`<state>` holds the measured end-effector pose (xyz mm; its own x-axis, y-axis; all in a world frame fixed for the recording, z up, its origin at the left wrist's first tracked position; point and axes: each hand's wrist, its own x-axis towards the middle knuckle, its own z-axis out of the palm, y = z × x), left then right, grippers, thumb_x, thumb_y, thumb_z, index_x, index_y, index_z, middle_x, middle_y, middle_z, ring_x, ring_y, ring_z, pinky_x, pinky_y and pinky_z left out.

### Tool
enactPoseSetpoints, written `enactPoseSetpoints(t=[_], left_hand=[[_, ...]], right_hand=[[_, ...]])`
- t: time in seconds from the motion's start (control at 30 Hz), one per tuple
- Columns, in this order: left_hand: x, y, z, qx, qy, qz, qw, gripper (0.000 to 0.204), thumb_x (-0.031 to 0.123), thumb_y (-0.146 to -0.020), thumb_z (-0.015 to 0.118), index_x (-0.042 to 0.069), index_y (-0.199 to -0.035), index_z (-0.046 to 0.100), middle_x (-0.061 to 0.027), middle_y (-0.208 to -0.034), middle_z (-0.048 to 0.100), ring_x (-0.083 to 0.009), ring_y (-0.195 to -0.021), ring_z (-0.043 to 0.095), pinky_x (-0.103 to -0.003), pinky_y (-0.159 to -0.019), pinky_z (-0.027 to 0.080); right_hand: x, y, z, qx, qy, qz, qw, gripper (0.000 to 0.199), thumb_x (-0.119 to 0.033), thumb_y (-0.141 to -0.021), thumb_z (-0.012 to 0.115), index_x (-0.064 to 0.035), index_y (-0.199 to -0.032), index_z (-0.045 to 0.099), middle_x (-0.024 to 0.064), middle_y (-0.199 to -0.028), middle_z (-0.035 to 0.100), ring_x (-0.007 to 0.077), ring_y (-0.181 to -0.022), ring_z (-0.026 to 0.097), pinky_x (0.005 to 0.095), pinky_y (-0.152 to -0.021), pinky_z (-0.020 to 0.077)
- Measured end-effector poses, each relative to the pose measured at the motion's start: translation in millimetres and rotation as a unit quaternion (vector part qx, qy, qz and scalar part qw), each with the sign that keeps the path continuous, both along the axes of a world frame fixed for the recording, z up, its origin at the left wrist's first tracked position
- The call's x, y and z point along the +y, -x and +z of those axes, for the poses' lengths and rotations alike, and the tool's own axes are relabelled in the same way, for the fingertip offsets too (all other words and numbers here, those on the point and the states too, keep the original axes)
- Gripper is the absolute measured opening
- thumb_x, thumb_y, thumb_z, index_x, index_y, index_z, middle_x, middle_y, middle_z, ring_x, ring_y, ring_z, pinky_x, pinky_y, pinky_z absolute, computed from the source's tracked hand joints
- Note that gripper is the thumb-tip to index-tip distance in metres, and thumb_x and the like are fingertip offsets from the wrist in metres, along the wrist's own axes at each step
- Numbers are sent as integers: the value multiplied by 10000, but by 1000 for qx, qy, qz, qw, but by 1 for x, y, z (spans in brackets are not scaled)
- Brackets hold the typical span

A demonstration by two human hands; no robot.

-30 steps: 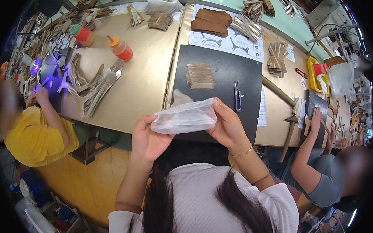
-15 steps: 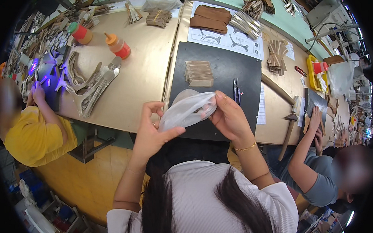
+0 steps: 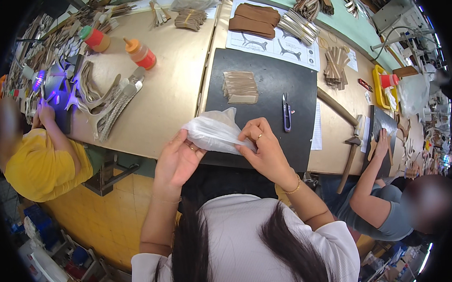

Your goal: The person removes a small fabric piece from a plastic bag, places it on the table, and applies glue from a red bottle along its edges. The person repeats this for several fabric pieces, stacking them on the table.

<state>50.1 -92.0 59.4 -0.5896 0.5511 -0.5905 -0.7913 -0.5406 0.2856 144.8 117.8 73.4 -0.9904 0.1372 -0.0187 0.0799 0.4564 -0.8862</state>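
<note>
My left hand point(image 3: 177, 161) and my right hand point(image 3: 264, 149) both hold a crumpled clear plastic bag point(image 3: 214, 134) just above the near edge of a black cutting mat point(image 3: 277, 93). The left hand grips the bag's left end, the right pinches its right end with a ringed finger. A stack of tan leather strips point(image 3: 240, 87) lies on the mat beyond the bag. Small blue thread snips point(image 3: 286, 113) lie on the mat to the right of my right hand.
Two orange glue bottles point(image 3: 140, 54) and woven straps point(image 3: 111, 103) lie on the wooden table point(image 3: 168, 98) at left. A person in yellow point(image 3: 37, 159) works at far left, another in grey point(image 3: 385, 204) at right beside a hammer point(image 3: 349, 158). Paper patterns point(image 3: 282, 43) and brown pieces lie beyond the mat.
The bag was held stretched out wide between both hands; now it is bunched and lowered toward the mat's near edge, with my hands closer together.
</note>
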Motion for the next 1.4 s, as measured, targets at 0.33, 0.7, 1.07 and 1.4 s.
enactPoseSetpoints(t=[0.33, 0.7, 1.07, 1.4], left_hand=[[4, 1, -16, 80, 58, -53, 994, 269, 223, -1013, 526, 2, -1149, 598, -122, -1159, 651, -231, -1094, 621, -414, -991, 485], [19, 4, -12, 128, 67, -22, 989, 230, 256, -1044, 482, 59, -1109, 580, -58, -1040, 629, -140, -960, 604, -302, -847, 491], [24, -23, -5, 514, 462, -82, 718, 338, 15, -933, 617, -4, -1230, 456, -81, -1060, 516, -122, -871, 522, -265, -773, 461], [7, -18, 28, 639, 514, -203, 534, 381, -121, -818, 506, -30, -1173, 611, -181, -1235, 542, -291, -869, 618, -358, -764, 507]], right_hand=[[16, 11, -37, -43, 485, -161, 858, 113, -183, -1006, 572, -73, -1030, 583, 36, -1012, 603, 136, -887, 610, 291, -813, 520], [7, 14, -23, -73, 211, -73, 972, 240, -220, -961, 648, -70, -1138, 585, 10, -954, 559, 116, -804, 523, 242, -718, 446], [4, 20, -14, -50, 101, -92, 989, 176, -176, -964, 620, -3, -934, 625, 87, -776, 575, 191, -674, 534, 301, -625, 436], [15, 19, -2, 68, 4, -56, 996, 96, 15, -952, 509, -6, -936, 602, 57, -832, 564, 134, -734, 533, 247, -705, 432]])
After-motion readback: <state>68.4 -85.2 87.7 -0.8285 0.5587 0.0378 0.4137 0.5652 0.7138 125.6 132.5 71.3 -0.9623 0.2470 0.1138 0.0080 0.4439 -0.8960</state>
